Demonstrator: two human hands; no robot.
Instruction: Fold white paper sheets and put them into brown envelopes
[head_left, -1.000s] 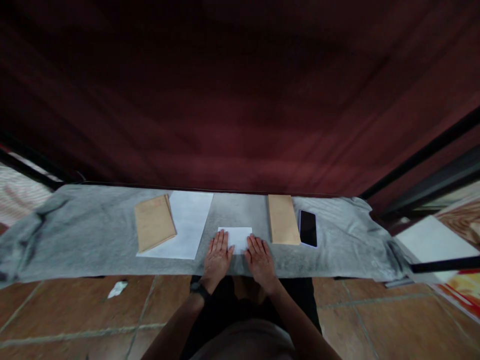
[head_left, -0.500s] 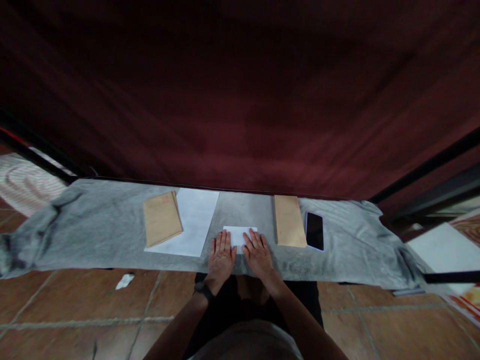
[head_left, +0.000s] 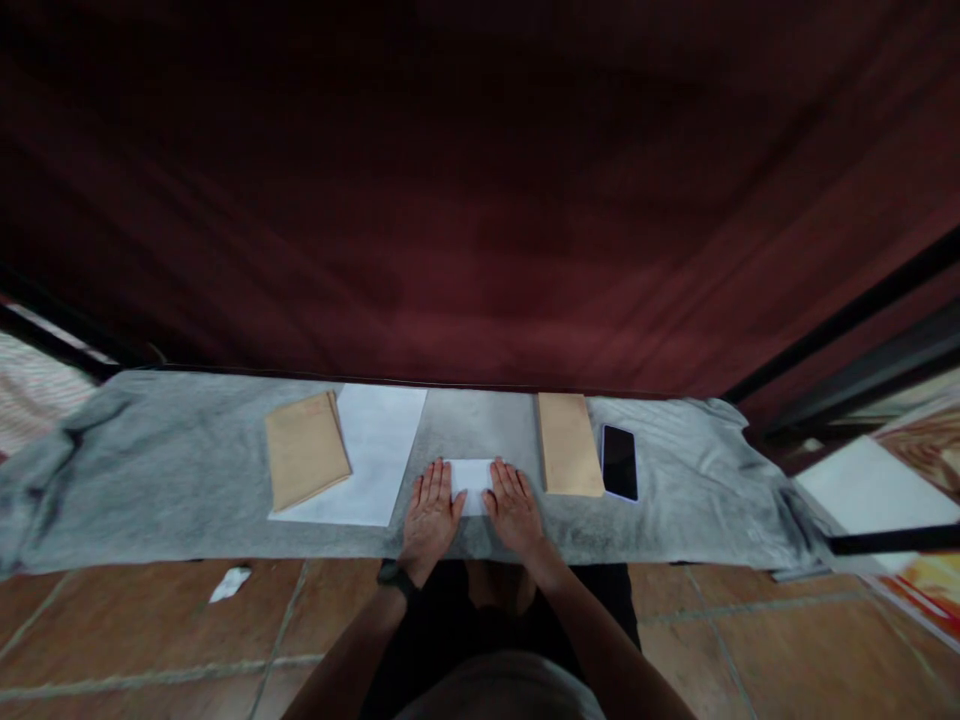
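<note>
A small folded sheet of white paper (head_left: pixel 471 480) lies on the grey cloth near its front edge. Flat over the paper's left side rests my left hand (head_left: pixel 431 512), fingers stretched out and thumb pointing inward. On the right side, my right hand (head_left: pixel 514 508) presses down the same way, with fingers extended. Both hands cover the paper's side edges, and its middle shows between them. Left of my hands, larger white sheets (head_left: pixel 379 450) lie flat, partly under a brown paper envelope (head_left: pixel 306 452).
A stack of brown envelopes (head_left: pixel 570 445) lies right of my hands, beside a dark-screened phone (head_left: pixel 619 462). Grey cloth (head_left: pixel 180 460) covers the narrow table. A dark red curtain (head_left: pixel 480 250) hangs behind. Crumpled white paper (head_left: pixel 229 584) is on the tiled floor.
My right hand has shifted outward toward the paper's right edge, so more of its middle shows. The view has moved slightly; the other things have kept their places.
</note>
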